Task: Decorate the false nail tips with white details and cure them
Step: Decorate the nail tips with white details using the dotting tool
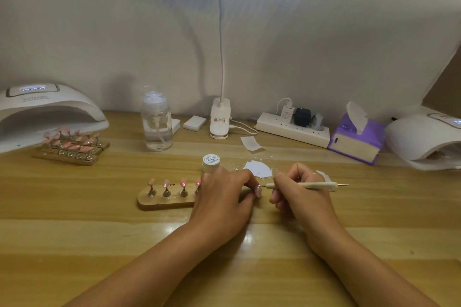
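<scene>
A wooden holder (164, 203) at the table's middle carries several pink false nail tips (183, 182) on small metal stands. My left hand (224, 197) covers the holder's right end and pinches one nail tip (258, 191). My right hand (299, 194) grips a white dotting pen (306, 185), its tip almost touching that nail. A small white paint jar (211, 162) stands just behind my left hand, beside a patch of white paint (258, 169) on the table. A white curing lamp (47, 112) sits far left.
More wooden holders with pink tips (72, 144) lie in front of the left lamp. A pump bottle (157, 122), desk lamp base (219, 119), power strip (294, 129), purple tissue box (354, 139) and a second lamp (426, 137) line the back.
</scene>
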### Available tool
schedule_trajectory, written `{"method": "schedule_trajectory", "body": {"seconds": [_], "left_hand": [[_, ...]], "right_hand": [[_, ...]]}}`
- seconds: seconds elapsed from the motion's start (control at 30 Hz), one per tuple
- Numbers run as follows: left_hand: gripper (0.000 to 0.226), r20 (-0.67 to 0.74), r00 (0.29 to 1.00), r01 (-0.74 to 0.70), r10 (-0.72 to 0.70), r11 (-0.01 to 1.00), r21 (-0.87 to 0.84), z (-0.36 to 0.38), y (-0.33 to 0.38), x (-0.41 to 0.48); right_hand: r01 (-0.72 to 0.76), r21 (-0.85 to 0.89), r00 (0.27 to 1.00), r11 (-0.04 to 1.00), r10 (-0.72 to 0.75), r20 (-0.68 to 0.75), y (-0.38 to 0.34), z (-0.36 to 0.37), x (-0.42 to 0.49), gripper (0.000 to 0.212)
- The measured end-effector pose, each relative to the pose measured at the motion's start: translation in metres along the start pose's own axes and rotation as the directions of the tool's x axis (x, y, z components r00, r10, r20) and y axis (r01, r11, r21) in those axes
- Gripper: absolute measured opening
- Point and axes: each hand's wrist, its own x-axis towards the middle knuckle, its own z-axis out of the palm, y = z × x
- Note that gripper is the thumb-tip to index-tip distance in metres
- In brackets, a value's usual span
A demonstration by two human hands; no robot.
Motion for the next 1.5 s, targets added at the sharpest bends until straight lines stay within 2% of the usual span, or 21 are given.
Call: {"method": "schedule_trajectory", "body": {"seconds": [0.33, 0.5, 0.77, 0.97, 1.13, 1.23, 1.33, 1.5], "left_hand": [[0.018, 0.002, 1.000, -0.010, 0.010, 1.000, -0.012, -0.0021, 0.0020, -0.0008], [0.016, 0.004, 1.000, 0.001, 0.000, 1.000, -0.018, -0.0023, 0.0022, -0.0008], [0.018, 0.002, 1.000, -0.006, 0.006, 1.000, -0.016, -0.0036, 0.0038, -0.0011], [0.013, 0.003, 1.000, 0.002, -0.002, 1.000, -0.019, -0.0040, 0.0037, -0.0013], [0.016, -0.009, 0.999, -0.039, 0.039, 0.999, -0.019, -0.0059, 0.0046, -0.0014], [0.013, -0.012, 0.999, -0.046, 0.046, 0.998, -0.034, -0.0064, 0.0044, -0.0012], [0.015, -0.012, 0.999, -0.049, 0.048, 0.998, -0.037, -0.0067, 0.0045, -0.0010], [0.020, -0.003, 0.999, -0.035, 0.035, 0.998, -0.042, -0.0066, 0.0039, -0.0007]], "right_hand": [[0.008, -0.048, 1.000, 0.999, -0.007, 0.010, 0.0007, -0.0003, 0.0001, 0.021], [-0.008, 0.004, 1.000, 1.000, 0.009, -0.013, 0.0018, -0.0016, 0.0015, 0.023], [0.004, -0.051, 1.000, 0.999, -0.004, 0.014, 0.0012, 0.0002, 0.0010, 0.021], [0.000, 0.145, 0.999, 0.989, 0.007, -0.047, 0.0017, -0.0056, 0.0010, 0.016], [0.030, 0.252, 0.999, 0.967, -0.032, 0.003, -0.0003, -0.0059, -0.0012, 0.019], [0.060, 0.212, 0.998, 0.975, -0.065, 0.016, -0.0018, -0.0048, -0.0028, 0.020], [0.026, 0.156, 0.999, 0.987, -0.031, 0.030, -0.0008, -0.0037, -0.0023, 0.023], [0.010, -0.013, 0.998, 1.000, -0.009, 0.055, -0.0003, -0.0002, -0.0036, 0.022]]}}
